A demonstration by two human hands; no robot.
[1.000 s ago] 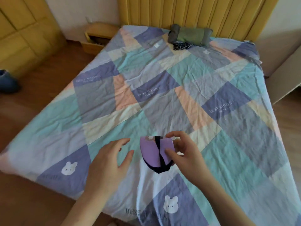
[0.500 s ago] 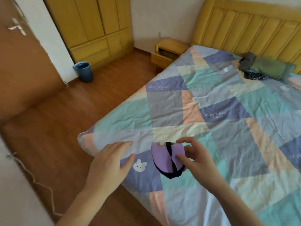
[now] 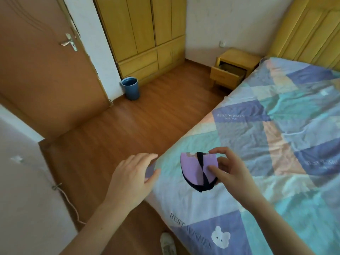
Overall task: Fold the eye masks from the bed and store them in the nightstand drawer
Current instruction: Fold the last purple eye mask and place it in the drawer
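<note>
A folded purple eye mask (image 3: 193,168) with a black strap and black edging is pinched between the thumb and fingers of my right hand (image 3: 230,170), held above the bed's near corner. My left hand (image 3: 132,179) hovers to its left with fingers spread, holding nothing. The bed (image 3: 266,144) carries a patchwork quilt in teal, blue and peach. At the far side the wooden nightstand (image 3: 237,59) stands beside the headboard, its drawer (image 3: 223,77) pulled open.
A brown wooden floor stretches between me and the nightstand. A blue bin (image 3: 130,87) stands by the yellow wardrobe (image 3: 143,34). A brown door (image 3: 46,67) is at the left. A cord (image 3: 70,201) hangs along the near left wall. A white shoe (image 3: 167,243) shows below.
The view has swung left, from the bed's middle and pillow to the door, wardrobe and nightstand. My right hand keeps hold of the folded mask; the left hand stays open beside it.
</note>
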